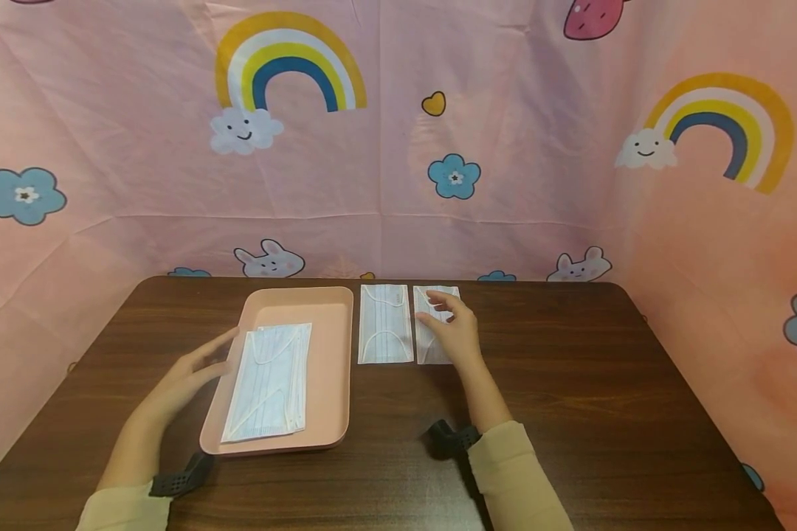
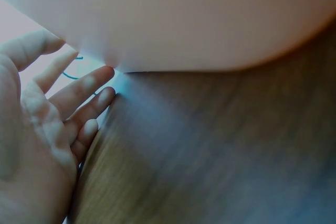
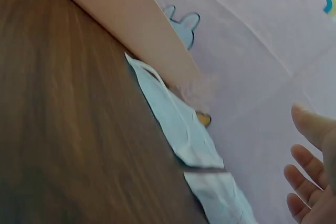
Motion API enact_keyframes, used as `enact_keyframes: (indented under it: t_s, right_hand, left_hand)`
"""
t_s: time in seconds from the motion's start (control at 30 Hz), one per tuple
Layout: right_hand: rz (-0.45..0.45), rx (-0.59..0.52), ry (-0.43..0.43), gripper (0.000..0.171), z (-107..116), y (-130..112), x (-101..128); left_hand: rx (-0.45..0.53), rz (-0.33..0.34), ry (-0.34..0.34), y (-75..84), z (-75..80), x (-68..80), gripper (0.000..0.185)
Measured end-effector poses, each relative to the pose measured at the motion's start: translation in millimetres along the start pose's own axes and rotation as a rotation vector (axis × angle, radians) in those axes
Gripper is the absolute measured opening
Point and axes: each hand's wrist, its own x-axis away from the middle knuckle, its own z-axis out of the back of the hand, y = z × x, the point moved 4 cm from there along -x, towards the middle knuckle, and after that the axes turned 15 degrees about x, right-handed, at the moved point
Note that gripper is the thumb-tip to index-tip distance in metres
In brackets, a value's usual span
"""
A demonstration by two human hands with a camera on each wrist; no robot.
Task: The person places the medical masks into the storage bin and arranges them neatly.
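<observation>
Left hand (image 1: 192, 372): fingers straight and spread, holding nothing, touching the left rim of the pink tray (image 1: 332, 310).
Mask stack (image 1: 268, 383): lies in the tray, just right of the left fingertips.
Right hand (image 1: 453, 328): fingers relaxed and apart, resting on 1 flat mask (image 1: 435, 354) on the table (image 1: 571, 383).
Second mask (image 1: 385, 324): just left of the right hand, between it and the tray.
</observation>
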Motion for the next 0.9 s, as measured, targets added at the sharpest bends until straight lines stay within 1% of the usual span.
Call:
enact_keyframes:
  t_s: [0.37, 0.5, 0.6, 0.9]
  right_hand:
    - [-0.100, -0.029, 0.007, 0.043, 14.8, 36.4, -5.4]
    - [-0.136, -0.003, 0.000, 0.046, 18.7, 48.7, -5.3]
    - [-0.162, 0.016, -0.015, 0.047, 20.3, 55.0, -4.4]
    - [-0.202, 0.096, -0.049, 0.047, 20.5, 64.0, -3.4]
  left_hand:
    - [0.016, -0.014, 0.003, -1.1, -0.2, -0.7, 0.061]
    - [0.030, -0.005, 0.000, -1.8, -0.1, -0.7, 0.062]
    - [0.021, -0.005, 0.006, -1.3, 0.4, -0.2, 0.062]
    - [-0.006, -0.015, 0.015, 2.1, 0.2, 1.3, 0.061]
